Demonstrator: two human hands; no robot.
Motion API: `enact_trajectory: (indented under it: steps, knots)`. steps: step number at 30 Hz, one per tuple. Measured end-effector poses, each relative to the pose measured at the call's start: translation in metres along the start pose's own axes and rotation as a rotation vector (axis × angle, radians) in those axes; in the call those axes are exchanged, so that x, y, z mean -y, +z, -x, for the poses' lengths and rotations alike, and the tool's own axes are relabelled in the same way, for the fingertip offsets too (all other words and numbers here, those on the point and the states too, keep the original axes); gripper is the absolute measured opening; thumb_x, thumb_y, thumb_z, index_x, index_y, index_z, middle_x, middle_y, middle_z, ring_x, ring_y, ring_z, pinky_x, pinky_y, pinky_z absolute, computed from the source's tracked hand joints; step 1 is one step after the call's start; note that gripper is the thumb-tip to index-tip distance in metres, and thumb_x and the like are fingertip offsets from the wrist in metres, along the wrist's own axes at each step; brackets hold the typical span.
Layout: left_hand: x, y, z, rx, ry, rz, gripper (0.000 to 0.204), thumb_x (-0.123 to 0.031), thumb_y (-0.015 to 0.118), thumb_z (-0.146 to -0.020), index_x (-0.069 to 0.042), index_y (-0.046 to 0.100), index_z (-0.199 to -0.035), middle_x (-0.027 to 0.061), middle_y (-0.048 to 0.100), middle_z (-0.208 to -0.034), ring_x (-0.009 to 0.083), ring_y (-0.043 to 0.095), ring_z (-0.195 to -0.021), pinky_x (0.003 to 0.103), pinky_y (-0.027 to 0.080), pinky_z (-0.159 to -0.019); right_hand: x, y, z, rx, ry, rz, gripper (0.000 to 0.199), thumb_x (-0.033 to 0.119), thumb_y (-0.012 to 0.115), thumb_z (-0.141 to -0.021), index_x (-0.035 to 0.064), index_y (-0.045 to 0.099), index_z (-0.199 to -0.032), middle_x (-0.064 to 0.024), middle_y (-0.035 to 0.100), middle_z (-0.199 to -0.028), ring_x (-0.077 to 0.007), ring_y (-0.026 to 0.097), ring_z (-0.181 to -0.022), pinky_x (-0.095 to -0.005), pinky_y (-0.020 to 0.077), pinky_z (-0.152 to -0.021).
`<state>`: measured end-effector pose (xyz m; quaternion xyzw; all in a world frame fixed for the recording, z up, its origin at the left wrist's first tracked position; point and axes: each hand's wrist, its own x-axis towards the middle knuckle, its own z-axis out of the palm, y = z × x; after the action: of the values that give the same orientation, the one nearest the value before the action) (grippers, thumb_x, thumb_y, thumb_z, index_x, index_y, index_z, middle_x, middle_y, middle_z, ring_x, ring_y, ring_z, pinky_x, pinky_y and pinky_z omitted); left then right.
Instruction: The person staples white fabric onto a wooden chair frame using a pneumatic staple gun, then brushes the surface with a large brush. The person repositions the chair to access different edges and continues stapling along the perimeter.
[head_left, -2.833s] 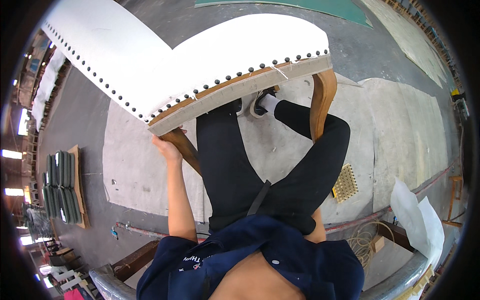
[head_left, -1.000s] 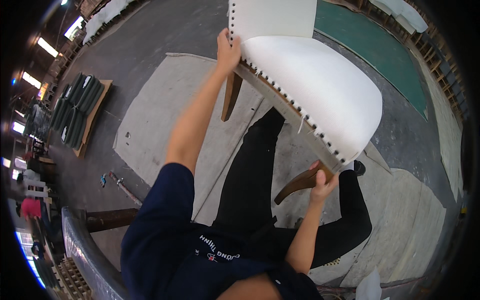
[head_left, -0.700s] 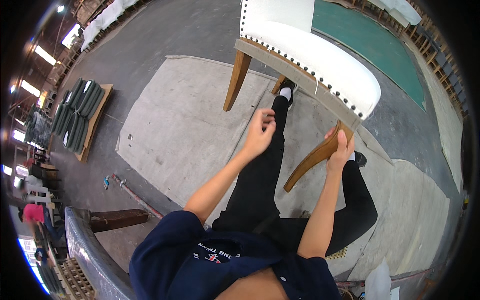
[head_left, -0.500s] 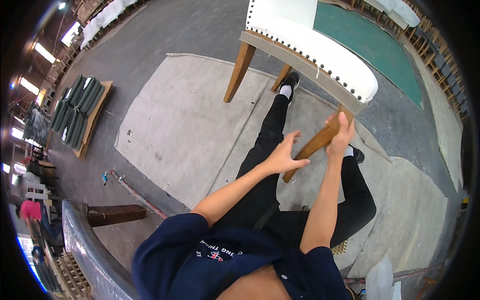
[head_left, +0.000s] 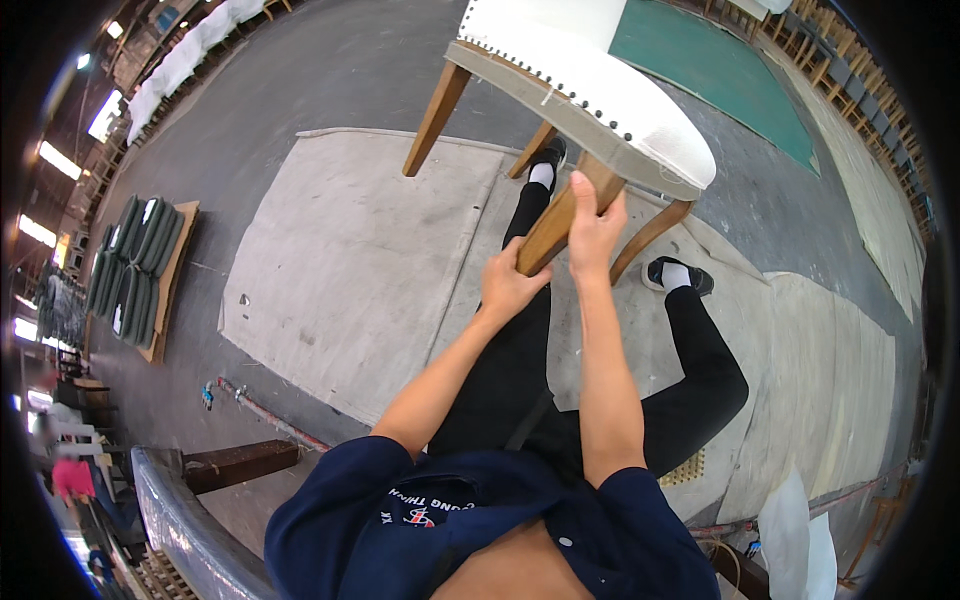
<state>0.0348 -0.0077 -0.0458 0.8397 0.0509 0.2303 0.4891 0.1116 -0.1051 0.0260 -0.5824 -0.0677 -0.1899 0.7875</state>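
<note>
A white upholstered chair (head_left: 575, 70) with dark nailheads along its seat edge is in front of me. My right hand (head_left: 597, 232) wraps the upper part of its near wooden leg (head_left: 550, 236), just under the seat rail, with the thumb lying along the wood. Lower down, the fingers of my left hand (head_left: 514, 282) are closed around that leg's end. Beyond my hands are a straight leg (head_left: 436, 120) at the left and a curved leg (head_left: 648, 238) at the right. A strip of grey-beige cloth (head_left: 540, 105) runs under the nailheads; a loose thread hangs from it.
Grey sheeting (head_left: 350, 230) covers the floor under the chair, with a green mat (head_left: 715, 75) beyond. Dark green cushions (head_left: 135, 255) are stacked on a board at the left. A plastic-wrapped piece (head_left: 175, 510) with a wooden leg stands at my left. A person (head_left: 75, 480) is farther off.
My left hand has closed on the leg's lower end; before, it was apart and open. The chair has shifted left and turned, bringing the curved leg into sight. My right hand stays on the leg.
</note>
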Motion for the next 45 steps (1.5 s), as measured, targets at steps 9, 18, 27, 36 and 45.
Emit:
enact_trajectory:
  steps: [9, 18, 27, 36, 45]
  knots:
    - [0.080, -0.069, 0.026, 0.049, -0.080, 0.022, 0.047, -0.031, 0.076, -0.077, 0.000, 0.062, -0.109, 0.0156, 0.068, -0.089, 0.0221, 0.065, -0.080, 0.034, 0.051, -0.075, 0.015, 0.031, 0.074, 0.380, 0.118, 0.094, 0.059, 0.026, 0.074, -0.085, -0.0027, 0.046, -0.128, -0.0184, 0.061, -0.113, -0.0238, 0.061, -0.102, -0.0350, 0.0479, -0.091]
    - [0.137, -0.105, 0.056, -0.003, -0.092, 0.049, 0.067, -0.059, 0.066, -0.084, 0.003, 0.060, -0.106, 0.0111, 0.067, -0.088, 0.0193, 0.060, -0.080, 0.036, 0.049, -0.074, 0.054, -0.119, -0.016, 0.040, -0.018, 0.555, 0.023, 0.023, 0.062, -0.096, 0.0038, 0.065, -0.109, -0.0083, 0.068, -0.098, -0.0130, 0.062, -0.089, -0.0282, 0.0485, -0.075]
    - [0.127, -0.166, 0.074, 0.041, -0.089, 0.154, 0.083, -0.049, 0.065, -0.089, -0.002, 0.029, -0.147, 0.0163, 0.051, -0.135, 0.0267, 0.050, -0.122, 0.039, 0.036, -0.105, -0.091, -0.177, -0.077, -0.044, 0.032, 0.441, 0.052, 0.040, 0.043, -0.104, -0.0042, 0.049, -0.131, -0.0204, 0.055, -0.130, -0.0295, 0.052, -0.122, -0.0381, 0.0347, -0.107]
    - [0.021, -0.153, 0.041, -0.326, -0.228, 0.174, 0.077, -0.063, 0.033, -0.096, 0.001, 0.036, -0.140, 0.0164, 0.054, -0.126, 0.0265, 0.052, -0.113, 0.039, 0.038, -0.098, -0.121, -0.189, -0.084, 0.007, 0.324, 0.294, 0.084, 0.064, 0.024, -0.101, -0.0095, 0.048, -0.134, -0.0225, 0.049, -0.140, -0.0292, 0.045, -0.130, -0.0357, 0.0301, -0.110]
    - [0.083, -0.200, 0.071, -0.675, -0.177, 0.046, 0.058, -0.041, 0.025, -0.103, 0.006, 0.051, -0.124, 0.0145, 0.059, -0.118, 0.0244, 0.054, -0.111, 0.038, 0.040, -0.097, -0.074, -0.142, -0.060, 0.171, 0.060, 0.494, 0.063, 0.043, 0.024, -0.107, -0.0101, 0.056, -0.121, -0.0269, 0.060, -0.122, -0.0368, 0.055, -0.117, -0.0393, 0.0376, -0.102]
